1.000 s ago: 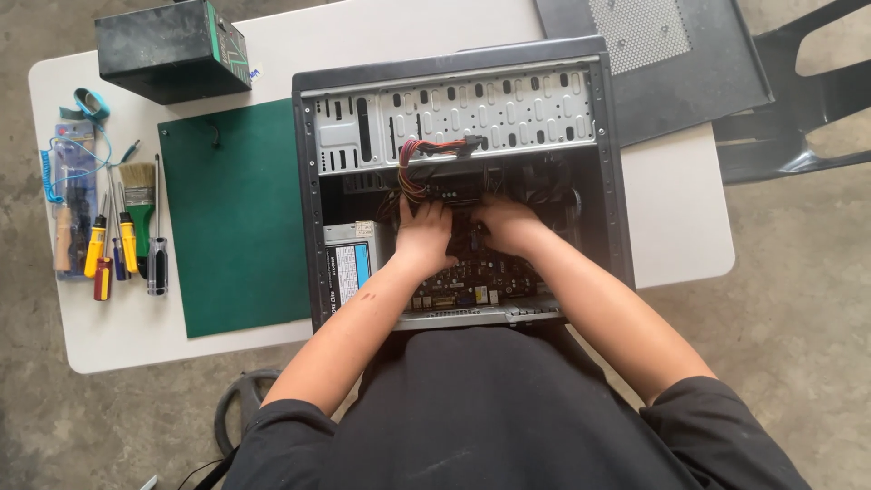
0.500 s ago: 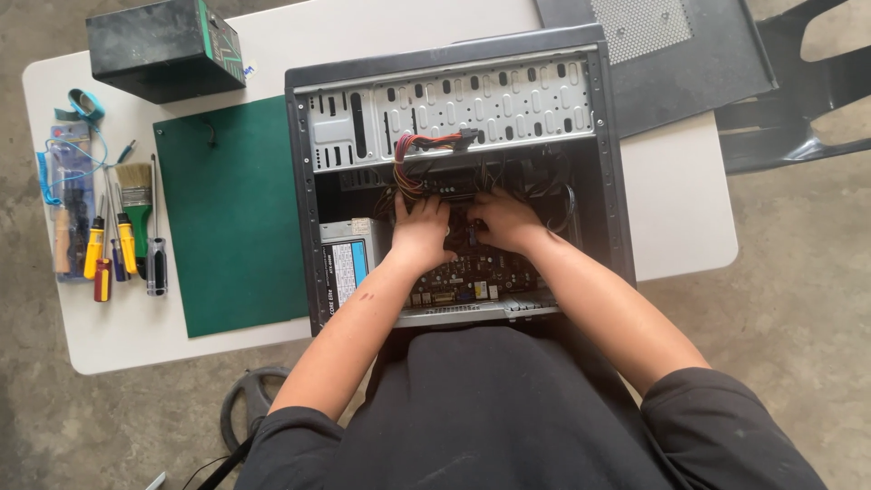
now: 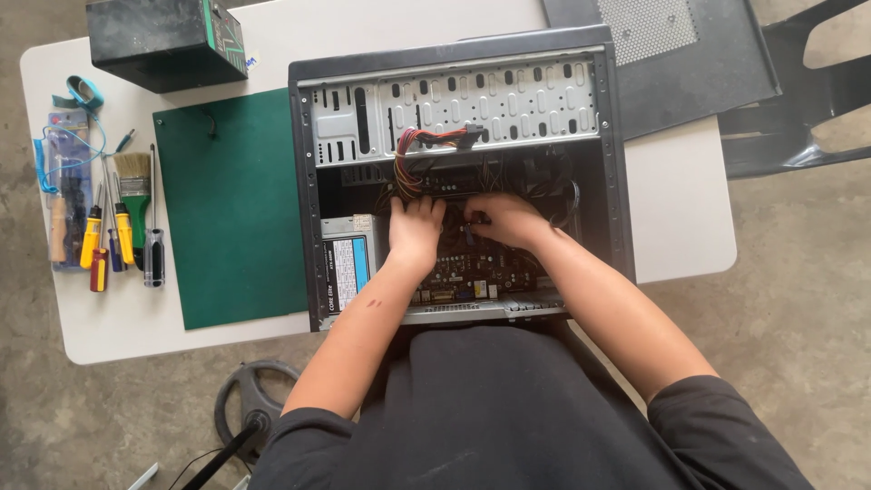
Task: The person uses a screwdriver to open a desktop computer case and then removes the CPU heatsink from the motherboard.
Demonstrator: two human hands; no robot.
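Observation:
An open black computer case (image 3: pixel 613 163) lies on its side on a white table (image 3: pixel 676 222). Both my hands are inside it, over the dark motherboard (image 3: pixel 472 272). My left hand (image 3: pixel 415 229) rests flat on the board, fingers pointing toward the red and yellow cable bundle (image 3: pixel 426 145). My right hand (image 3: pixel 501 218) is curled around something small on the board; what it grips is hidden by the fingers. A grey power supply (image 3: pixel 349 263) sits just left of my left wrist.
A green mat (image 3: pixel 231 213) lies left of the case. Farther left are several screwdrivers (image 3: pixel 122 240) and a paintbrush (image 3: pixel 134 181). A black box (image 3: pixel 168 41) stands at the table's back left. The case's side panel (image 3: pixel 676 50) lies on a dark chair (image 3: pixel 798 127) at the right.
Both hands have stayed inside the case with small shifts of the fingers. The view has drifted slightly.

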